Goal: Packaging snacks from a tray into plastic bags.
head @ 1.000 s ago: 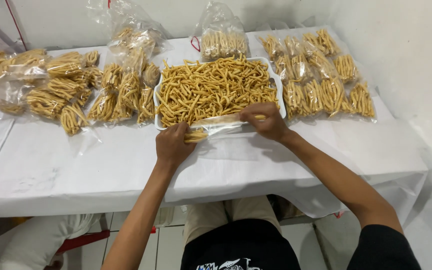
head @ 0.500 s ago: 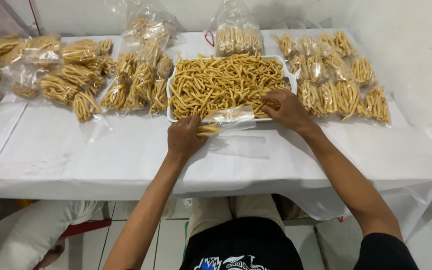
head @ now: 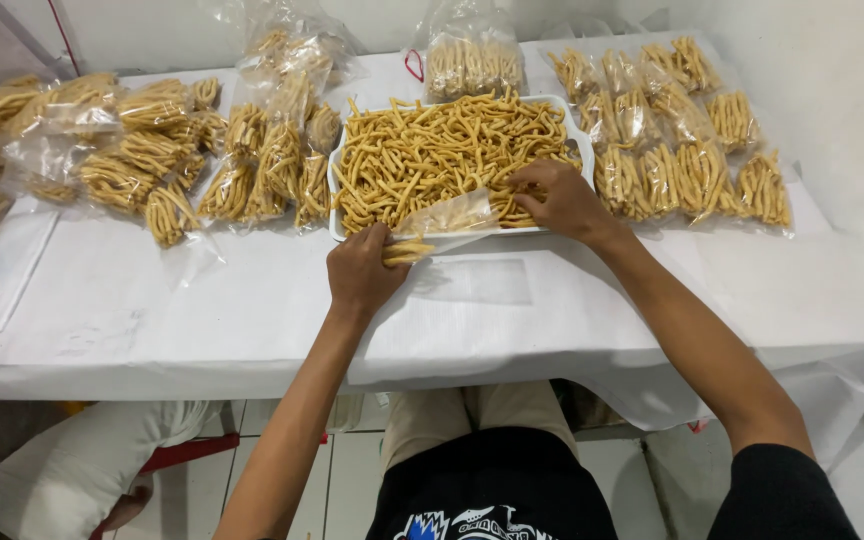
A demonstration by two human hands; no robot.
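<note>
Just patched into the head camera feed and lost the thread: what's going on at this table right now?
A seated person is working with snack sticks at a white-covered table. The left hand holds a small clear bag with a few sticks in it at the near edge of a white tray heaped with loose sticks. The right hand is in the tray on the loose sticks. Filled bags lie to the left, the right and behind the tray.
</note>
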